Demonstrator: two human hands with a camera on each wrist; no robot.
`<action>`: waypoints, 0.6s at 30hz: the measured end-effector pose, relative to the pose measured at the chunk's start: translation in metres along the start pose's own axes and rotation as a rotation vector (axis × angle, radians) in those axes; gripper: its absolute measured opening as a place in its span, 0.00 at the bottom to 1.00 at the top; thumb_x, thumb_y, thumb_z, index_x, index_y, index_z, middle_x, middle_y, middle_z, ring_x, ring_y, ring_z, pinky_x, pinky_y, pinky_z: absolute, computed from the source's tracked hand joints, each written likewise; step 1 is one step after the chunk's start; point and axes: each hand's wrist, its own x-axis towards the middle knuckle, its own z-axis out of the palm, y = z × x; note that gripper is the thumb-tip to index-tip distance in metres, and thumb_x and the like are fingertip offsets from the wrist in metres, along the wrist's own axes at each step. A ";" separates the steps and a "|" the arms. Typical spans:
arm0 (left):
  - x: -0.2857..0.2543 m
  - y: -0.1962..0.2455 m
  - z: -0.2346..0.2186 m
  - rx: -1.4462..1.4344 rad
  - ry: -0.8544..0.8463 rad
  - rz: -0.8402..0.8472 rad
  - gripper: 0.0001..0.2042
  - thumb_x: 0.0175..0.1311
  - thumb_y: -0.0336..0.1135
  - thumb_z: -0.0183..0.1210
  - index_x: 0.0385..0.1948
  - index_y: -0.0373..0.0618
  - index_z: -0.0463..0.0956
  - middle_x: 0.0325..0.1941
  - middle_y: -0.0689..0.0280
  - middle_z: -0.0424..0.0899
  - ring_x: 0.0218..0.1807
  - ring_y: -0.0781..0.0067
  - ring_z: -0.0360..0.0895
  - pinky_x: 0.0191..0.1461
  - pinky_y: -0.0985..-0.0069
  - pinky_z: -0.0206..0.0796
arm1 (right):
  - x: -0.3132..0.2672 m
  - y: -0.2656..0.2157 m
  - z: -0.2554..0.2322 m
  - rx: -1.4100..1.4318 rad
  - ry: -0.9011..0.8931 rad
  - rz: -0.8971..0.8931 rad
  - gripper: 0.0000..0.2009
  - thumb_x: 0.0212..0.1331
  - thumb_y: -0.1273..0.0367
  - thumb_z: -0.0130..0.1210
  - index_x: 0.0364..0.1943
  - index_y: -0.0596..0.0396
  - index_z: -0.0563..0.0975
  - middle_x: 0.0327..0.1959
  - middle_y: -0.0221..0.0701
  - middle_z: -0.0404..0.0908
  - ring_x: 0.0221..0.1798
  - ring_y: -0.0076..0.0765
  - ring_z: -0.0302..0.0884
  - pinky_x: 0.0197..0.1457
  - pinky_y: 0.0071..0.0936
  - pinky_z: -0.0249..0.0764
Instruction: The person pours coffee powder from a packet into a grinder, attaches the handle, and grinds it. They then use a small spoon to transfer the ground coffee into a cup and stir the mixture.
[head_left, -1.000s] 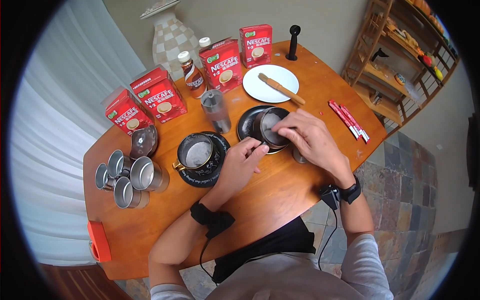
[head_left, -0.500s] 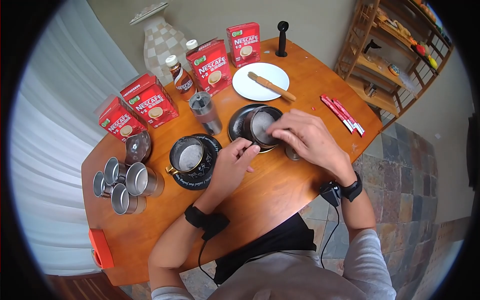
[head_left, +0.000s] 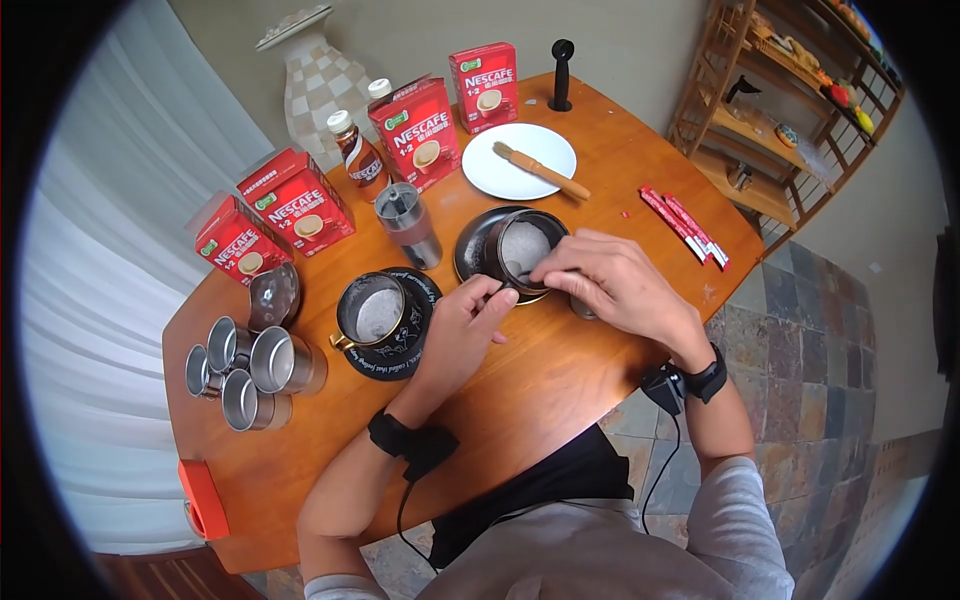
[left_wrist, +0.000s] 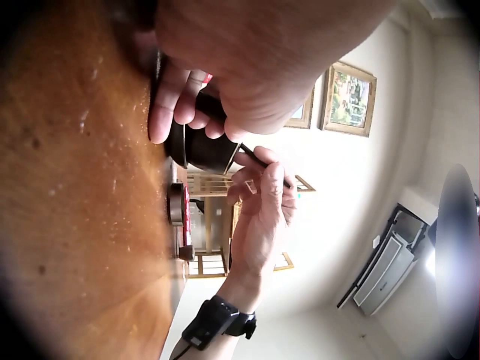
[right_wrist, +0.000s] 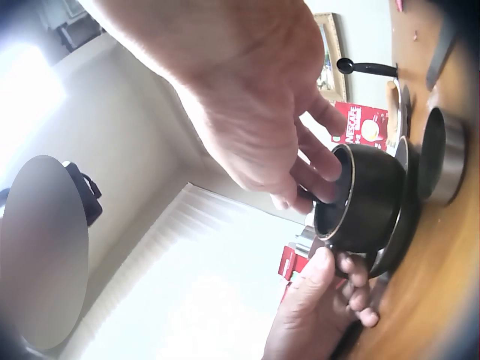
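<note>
A dark cup (head_left: 525, 245) with pale grey powder or froth inside stands on a black saucer (head_left: 470, 262). My left hand (head_left: 468, 325) pinches the cup's handle between thumb and fingers. Over the cup's near right rim, my right hand (head_left: 620, 285) holds a thin dark stick (left_wrist: 259, 159) that slants down into the cup; its lower end is hidden inside. To the left, a second black cup (head_left: 376, 312) with a gold handle and similar contents sits on a black saucer (head_left: 425, 345) with white lettering. A small metal cup (right_wrist: 442, 156) stands just beside the dark cup's saucer.
Behind the cups stand a metal grinder (head_left: 410, 228), a bottle (head_left: 357, 160) and several red boxes (head_left: 418, 135). A brush (head_left: 540, 170) lies across a white plate (head_left: 485, 180). Red sachets (head_left: 680, 228) lie right. Several metal cups (head_left: 284, 358) and an orange-red object (head_left: 203, 500) are left.
The head view has shifted slightly. My right hand and the stick have moved a little within the cup, toward its near rim. My left hand keeps its hold on the handle.
</note>
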 end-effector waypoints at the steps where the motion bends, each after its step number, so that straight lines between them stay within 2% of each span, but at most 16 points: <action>1: 0.000 0.001 0.000 0.004 -0.001 0.003 0.11 0.78 0.35 0.59 0.37 0.36 0.79 0.29 0.72 0.77 0.30 0.87 0.74 0.34 0.81 0.77 | 0.000 0.001 -0.001 -0.009 -0.003 0.001 0.09 0.71 0.64 0.59 0.42 0.53 0.85 0.39 0.35 0.85 0.46 0.47 0.81 0.51 0.41 0.77; 3: -0.001 0.001 0.001 0.008 -0.002 0.007 0.11 0.78 0.35 0.59 0.37 0.36 0.79 0.29 0.72 0.77 0.30 0.87 0.74 0.34 0.81 0.77 | -0.003 0.002 -0.004 -0.030 -0.005 0.008 0.09 0.71 0.64 0.59 0.42 0.53 0.85 0.39 0.35 0.85 0.46 0.47 0.81 0.51 0.41 0.77; 6: 0.000 0.002 0.001 0.006 0.001 0.005 0.11 0.78 0.35 0.59 0.37 0.36 0.79 0.28 0.72 0.76 0.29 0.87 0.74 0.34 0.81 0.77 | -0.003 0.003 0.001 -0.088 0.105 0.056 0.09 0.71 0.64 0.59 0.42 0.54 0.85 0.39 0.35 0.85 0.46 0.47 0.82 0.51 0.41 0.77; 9: -0.001 0.002 0.001 0.006 0.009 -0.004 0.11 0.78 0.35 0.60 0.37 0.36 0.79 0.28 0.72 0.76 0.29 0.87 0.74 0.35 0.81 0.77 | -0.006 0.000 -0.004 -0.028 -0.023 0.032 0.08 0.70 0.66 0.60 0.42 0.55 0.85 0.39 0.34 0.85 0.46 0.47 0.82 0.49 0.40 0.78; 12: -0.001 0.003 0.003 0.020 0.008 -0.001 0.11 0.78 0.36 0.60 0.37 0.36 0.79 0.28 0.72 0.76 0.29 0.87 0.74 0.35 0.81 0.76 | -0.006 -0.002 -0.003 -0.131 0.080 -0.013 0.07 0.69 0.67 0.61 0.42 0.55 0.85 0.39 0.34 0.85 0.45 0.47 0.81 0.48 0.39 0.78; 15: -0.002 0.004 0.002 0.015 0.009 0.000 0.11 0.78 0.36 0.60 0.37 0.36 0.79 0.27 0.73 0.76 0.29 0.87 0.74 0.34 0.81 0.75 | -0.006 -0.004 -0.005 -0.252 0.108 0.085 0.06 0.67 0.69 0.62 0.41 0.55 0.85 0.38 0.34 0.84 0.43 0.47 0.80 0.46 0.40 0.77; 18: -0.001 0.004 0.002 0.021 0.014 0.001 0.11 0.78 0.36 0.60 0.37 0.36 0.79 0.27 0.73 0.76 0.29 0.87 0.74 0.34 0.82 0.74 | -0.007 -0.005 -0.006 -0.187 0.077 -0.004 0.06 0.67 0.69 0.62 0.40 0.56 0.84 0.37 0.34 0.83 0.43 0.46 0.80 0.44 0.40 0.77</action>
